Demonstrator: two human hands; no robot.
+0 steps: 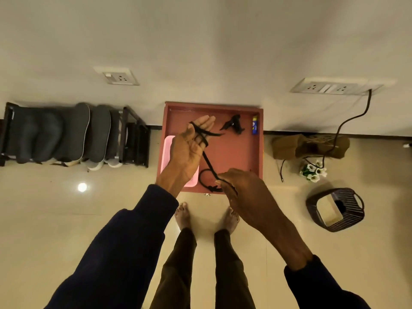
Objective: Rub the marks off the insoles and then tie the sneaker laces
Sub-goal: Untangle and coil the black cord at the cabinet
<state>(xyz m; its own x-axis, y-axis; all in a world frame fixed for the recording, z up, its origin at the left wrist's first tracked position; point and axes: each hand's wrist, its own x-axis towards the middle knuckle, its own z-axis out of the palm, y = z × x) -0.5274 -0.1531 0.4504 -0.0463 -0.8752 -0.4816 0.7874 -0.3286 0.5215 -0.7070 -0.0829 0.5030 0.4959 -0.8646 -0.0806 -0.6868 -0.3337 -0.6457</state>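
A black shoelace [208, 161] stretches between my two hands above a reddish square table [236, 152]. My left hand [189, 146] is palm up with straight fingers, and the lace is looped round them. My right hand [243, 190] pinches the lace's lower part, where a loop and a knot hang near the table's front edge. A second black lace bundle [234, 126] lies at the back of the table. Dark insoles [75, 132] stand on a shoe rack [133, 134] at the left. No sneaker is visible.
A pink tray [167, 148] lies on the table's left side under my left wrist, and a small blue tube [255, 128] at the back right. On the floor at the right are a brown paper bag [310, 146], white flowers [313, 171], a dark basket [334, 208] and a trailing cable [338, 130].
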